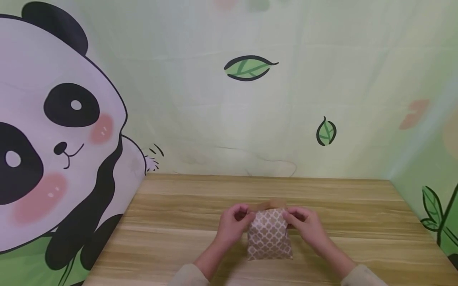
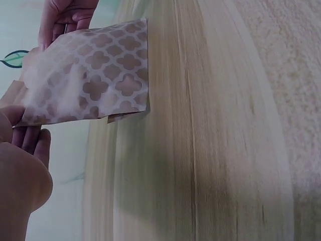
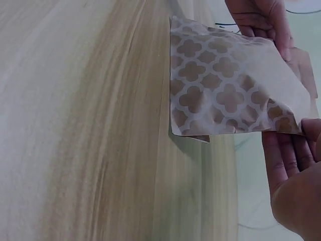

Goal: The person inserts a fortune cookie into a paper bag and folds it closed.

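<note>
A brown paper bag [image 1: 269,236] with a white quatrefoil pattern stands on the wooden table, its patterned face toward me. At its upper left corner my left hand [image 1: 231,225] pinches the paper between thumb and fingers. My right hand [image 1: 308,225] pinches the opposite upper corner the same way. Plain brown paper [image 1: 273,204] sticks up behind the top edge, between the hands. In the left wrist view the bag [image 2: 95,70] slants with its bottom edge toward the table. The right wrist view shows the bag [image 3: 225,80] creased near the right thumb. The inside of the bag is hidden.
The wooden table [image 1: 171,214] extends around the bag on all sides. Behind it hangs a pale green cloth backdrop [image 1: 200,119] with leaf drawings. A large printed panda [image 1: 71,119] covers the left side, and printed plants [image 1: 433,210] show at the right.
</note>
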### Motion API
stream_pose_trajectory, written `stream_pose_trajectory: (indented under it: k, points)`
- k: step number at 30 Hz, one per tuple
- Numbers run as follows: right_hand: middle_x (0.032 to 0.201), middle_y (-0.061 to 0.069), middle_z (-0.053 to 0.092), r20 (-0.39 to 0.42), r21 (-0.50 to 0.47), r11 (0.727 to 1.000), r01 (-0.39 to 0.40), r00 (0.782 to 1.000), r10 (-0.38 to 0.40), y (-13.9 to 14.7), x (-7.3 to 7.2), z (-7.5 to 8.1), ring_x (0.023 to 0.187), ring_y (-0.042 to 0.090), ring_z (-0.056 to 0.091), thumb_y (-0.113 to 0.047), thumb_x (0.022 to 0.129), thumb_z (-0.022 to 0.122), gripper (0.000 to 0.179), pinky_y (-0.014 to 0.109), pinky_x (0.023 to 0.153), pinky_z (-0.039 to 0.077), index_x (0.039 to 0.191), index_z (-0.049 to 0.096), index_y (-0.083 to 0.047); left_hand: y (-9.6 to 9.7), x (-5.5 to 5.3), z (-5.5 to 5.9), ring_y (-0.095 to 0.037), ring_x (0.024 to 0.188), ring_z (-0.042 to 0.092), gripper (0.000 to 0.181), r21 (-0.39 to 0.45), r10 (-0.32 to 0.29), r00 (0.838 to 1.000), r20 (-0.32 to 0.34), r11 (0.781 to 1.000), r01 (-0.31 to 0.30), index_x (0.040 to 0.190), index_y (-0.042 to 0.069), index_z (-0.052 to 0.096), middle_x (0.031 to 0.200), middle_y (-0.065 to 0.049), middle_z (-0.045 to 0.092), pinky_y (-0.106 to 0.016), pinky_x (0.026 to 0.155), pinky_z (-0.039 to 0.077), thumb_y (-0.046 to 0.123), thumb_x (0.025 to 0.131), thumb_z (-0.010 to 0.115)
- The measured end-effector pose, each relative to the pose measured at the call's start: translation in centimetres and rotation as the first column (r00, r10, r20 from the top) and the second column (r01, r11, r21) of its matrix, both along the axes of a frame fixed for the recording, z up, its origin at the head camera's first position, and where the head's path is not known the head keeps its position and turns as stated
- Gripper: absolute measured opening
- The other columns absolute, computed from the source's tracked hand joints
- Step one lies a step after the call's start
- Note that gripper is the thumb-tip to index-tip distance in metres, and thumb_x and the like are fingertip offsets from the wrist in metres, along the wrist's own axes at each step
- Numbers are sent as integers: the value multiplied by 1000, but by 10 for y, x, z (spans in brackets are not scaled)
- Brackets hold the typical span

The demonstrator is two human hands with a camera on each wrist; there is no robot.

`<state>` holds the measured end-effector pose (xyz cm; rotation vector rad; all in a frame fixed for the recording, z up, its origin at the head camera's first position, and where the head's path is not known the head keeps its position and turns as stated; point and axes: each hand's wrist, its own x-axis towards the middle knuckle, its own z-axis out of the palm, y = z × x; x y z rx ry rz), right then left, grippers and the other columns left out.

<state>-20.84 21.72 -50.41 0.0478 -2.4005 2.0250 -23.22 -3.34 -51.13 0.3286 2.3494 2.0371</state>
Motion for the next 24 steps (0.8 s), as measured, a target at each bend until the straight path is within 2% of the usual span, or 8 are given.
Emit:
stream_pose_trajectory:
  k: [5, 10, 17, 24]
  points:
    - [101, 19, 76, 29, -23, 1000, 11, 1000, -10, 0, -1, -2, 85, 15, 74, -7, 102, 72, 23, 33, 81, 66, 113, 72, 13, -2, -1, -4, -15, 98, 67, 23, 29, -11, 998, 62, 1000, 10, 110, 3, 76, 106, -5, 74, -23, 88, 58, 23, 98, 80]
    - [97, 13, 77, 63, -64, 997, 36, 997, -32, 1, -2, -4, 84, 14, 74, -6, 102, 72, 23, 34, 80, 66, 114, 71, 14, -4, -2, -9, -15, 96, 69, 24, 53, -34, 997, 74, 998, 30, 110, 0, 76, 106, -7, 75, -23, 88, 59, 20, 97, 80]
    - [103, 13, 78, 96, -94, 995, 42, 995, -33, 4, -3, -11, 89, 13, 75, -9, 104, 69, 26, 34, 85, 66, 116, 70, 14, -4, -7, -17, -12, 90, 69, 23, 63, 18, 995, 103, 998, -24, 107, -1, 78, 101, -6, 78, -23, 83, 61, 19, 97, 81]
    - [99, 9, 78, 117, -129, 991, 36, 993, -21, 3, -4, -18, 86, 13, 75, -4, 104, 68, 22, 33, 82, 66, 113, 71, 16, -6, -9, -24, -11, 88, 68, 22, 117, 13, 991, 130, 993, -29, 108, -5, 77, 99, -5, 77, -34, 85, 65, 13, 97, 80]
